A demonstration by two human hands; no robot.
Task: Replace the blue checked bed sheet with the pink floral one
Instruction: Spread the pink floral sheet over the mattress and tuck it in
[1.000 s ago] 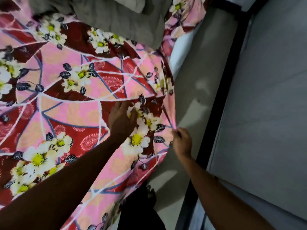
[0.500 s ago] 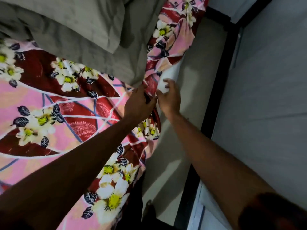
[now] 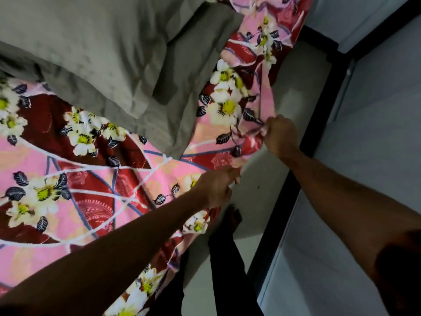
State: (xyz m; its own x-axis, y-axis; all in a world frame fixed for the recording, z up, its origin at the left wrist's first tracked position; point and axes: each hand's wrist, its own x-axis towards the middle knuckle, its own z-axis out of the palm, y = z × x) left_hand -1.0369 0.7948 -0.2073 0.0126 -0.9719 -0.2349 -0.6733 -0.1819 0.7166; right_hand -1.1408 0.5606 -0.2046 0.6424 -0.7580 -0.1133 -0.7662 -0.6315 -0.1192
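The pink floral sheet (image 3: pixel 95 179), with white flowers and dark red patches, covers the bed across the left and middle of the head view. Its right edge hangs over the bed's side. My right hand (image 3: pixel 279 135) is closed on a bunched fold of that edge, held away from the bed. My left hand (image 3: pixel 216 185) grips the sheet's edge a little lower and nearer to me. No blue checked sheet is in view.
Two grey pillows (image 3: pixel 109 55) lie on the sheet at the upper left. A narrow strip of pale floor (image 3: pixel 268 179) runs between the bed and a black-framed grey panel (image 3: pixel 364 156) on the right. My dark-clothed legs (image 3: pixel 227 270) stand beside the bed.
Both hands have moved further along the bed's side toward the pillows. The right hand, earlier open against the mattress side, now grips a fold of the sheet's edge and holds it outward.
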